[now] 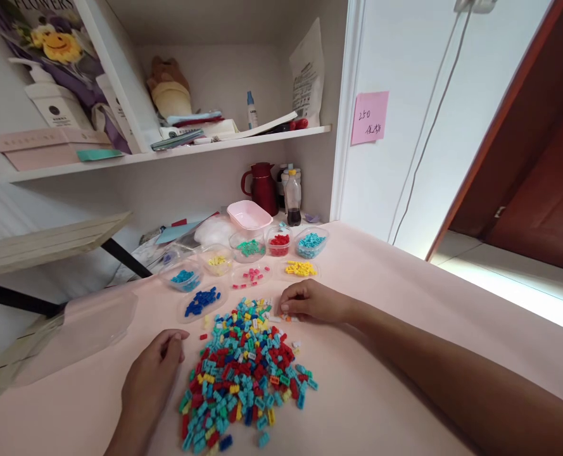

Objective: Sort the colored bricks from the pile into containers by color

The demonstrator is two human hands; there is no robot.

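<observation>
One pile of bricks (247, 370) lies on the table (357, 392). The left hand (155, 370) is beside it, fingers loosely bent, slightly parted; the right hand (307, 301) curls down near its far edge, grip unclear. Beyond: at least eight dishes (279, 251), one basin (249, 216), one jug (265, 189).

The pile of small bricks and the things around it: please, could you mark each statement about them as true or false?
1. The right hand is at the far end of the pile. True.
2. The left hand is buried in the pile. False: it is beside it, on the left.
3. The pile has only one colour. False: red, blue and yellow are mixed.
4. The red jug stands left of the yellow-capped bottle. True.
</observation>
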